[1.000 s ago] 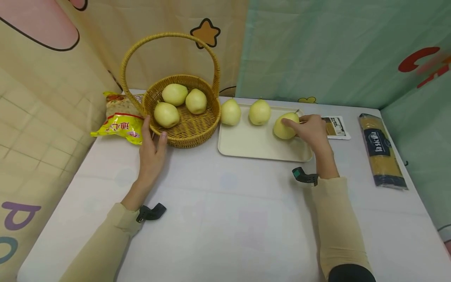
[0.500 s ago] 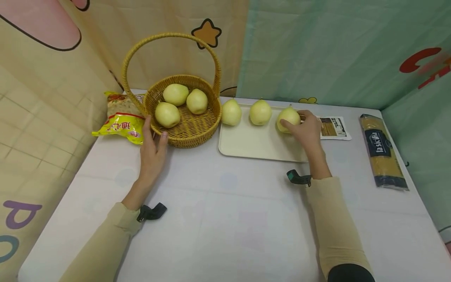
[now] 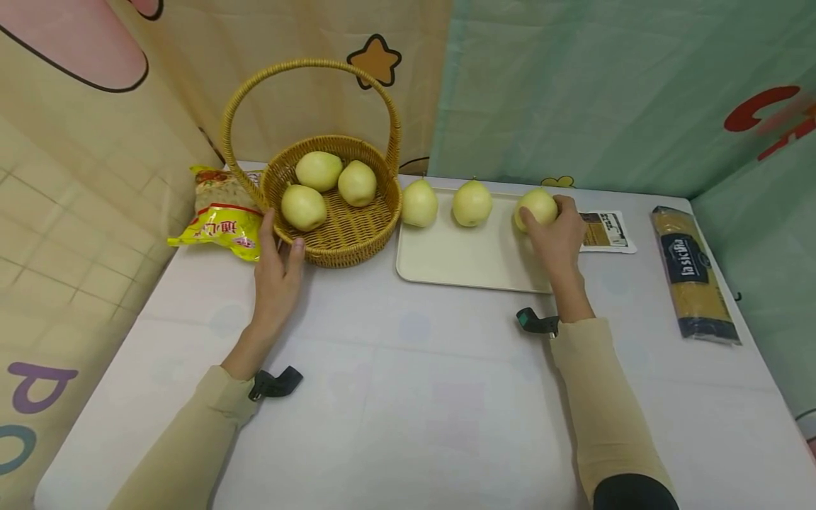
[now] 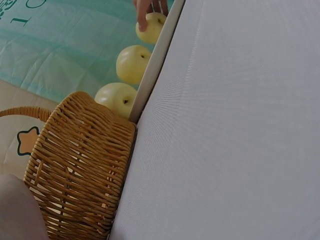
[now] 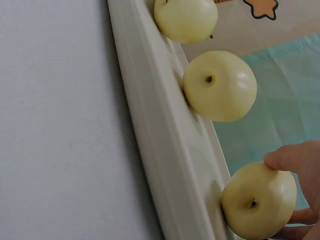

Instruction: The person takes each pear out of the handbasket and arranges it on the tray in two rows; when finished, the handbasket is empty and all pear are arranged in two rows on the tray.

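My right hand (image 3: 559, 237) holds a pale yellow-green pear (image 3: 537, 207) at the right end of a cream tray (image 3: 472, 262). In the right wrist view the thumb lies on one side of this pear (image 5: 257, 200), with fingers on the other. Two more pears stand on the tray's left and middle, one (image 3: 418, 203) close by the basket and one (image 3: 472, 203) between. My left hand (image 3: 275, 280) rests against the front left of a wicker basket (image 3: 347, 251), thumb and fingers extended along its outer side. Three pears (image 3: 304, 207) lie inside the basket.
A yellow snack bag (image 3: 219, 219) lies left of the basket, whose tall handle (image 3: 309, 64) arches above it. Right of the tray are a flat packet (image 3: 608, 231) and a long pasta bag (image 3: 691, 276). Curtains hang behind the white table (image 3: 408, 397).
The pear in my right hand has been turned more upright, then shifted right and slightly back along the tray. My left hand and the basket have stayed in place.
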{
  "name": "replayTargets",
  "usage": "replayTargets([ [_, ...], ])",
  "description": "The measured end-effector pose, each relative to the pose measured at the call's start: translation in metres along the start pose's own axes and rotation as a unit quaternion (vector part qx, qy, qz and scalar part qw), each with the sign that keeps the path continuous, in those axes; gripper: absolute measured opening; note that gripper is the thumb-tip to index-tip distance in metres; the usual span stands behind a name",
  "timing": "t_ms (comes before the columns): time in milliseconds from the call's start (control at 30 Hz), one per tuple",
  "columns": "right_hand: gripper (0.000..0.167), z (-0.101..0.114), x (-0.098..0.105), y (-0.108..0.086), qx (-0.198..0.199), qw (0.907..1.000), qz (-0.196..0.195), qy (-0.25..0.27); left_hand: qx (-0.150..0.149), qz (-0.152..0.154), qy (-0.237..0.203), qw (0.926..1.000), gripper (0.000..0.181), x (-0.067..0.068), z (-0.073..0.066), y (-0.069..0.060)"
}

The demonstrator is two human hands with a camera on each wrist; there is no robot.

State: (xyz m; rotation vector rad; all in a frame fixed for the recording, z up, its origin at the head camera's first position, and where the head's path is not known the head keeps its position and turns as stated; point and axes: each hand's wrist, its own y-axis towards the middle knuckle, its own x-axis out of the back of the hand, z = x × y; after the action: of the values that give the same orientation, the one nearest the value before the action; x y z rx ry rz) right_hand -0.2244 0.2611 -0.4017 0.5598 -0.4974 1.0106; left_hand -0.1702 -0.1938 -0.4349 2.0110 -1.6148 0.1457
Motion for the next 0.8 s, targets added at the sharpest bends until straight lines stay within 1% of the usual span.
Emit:
replayTargets([
  [267, 0.075, 0.006, 0.007, -0.003, -0.005, 1.0000, 0.006, 0.003, 0.000, 0.002, -0.001, 1.0000, 0.070, -0.001, 0.000, 0.000],
  [333, 0.075, 0.009, 0.009, -0.003, 0.001, 1.0000, 0.005, 0.003, 0.001, 0.003, -0.003, 1.0000, 0.070, -0.001, 0.000, 0.000],
  [467, 0.073, 0.016, 0.011, -0.003, 0.029, 0.9994, -0.011, 0.011, 0.001, 0.004, -0.007, 1.0000, 0.070, -0.001, 0.000, 0.000],
  [567, 0.070, 0.026, 0.013, -0.005, 0.052, 0.9979, -0.027, 0.029, 0.000, 0.004, -0.006, 1.0000, 0.070, 0.000, 0.001, 0.000],
  [800, 0.063, 0.049, 0.018, -0.014, 0.083, 0.9908, -0.048, 0.096, -0.005, 0.004, -0.011, 0.9999, 0.070, 0.000, 0.001, 0.000],
])
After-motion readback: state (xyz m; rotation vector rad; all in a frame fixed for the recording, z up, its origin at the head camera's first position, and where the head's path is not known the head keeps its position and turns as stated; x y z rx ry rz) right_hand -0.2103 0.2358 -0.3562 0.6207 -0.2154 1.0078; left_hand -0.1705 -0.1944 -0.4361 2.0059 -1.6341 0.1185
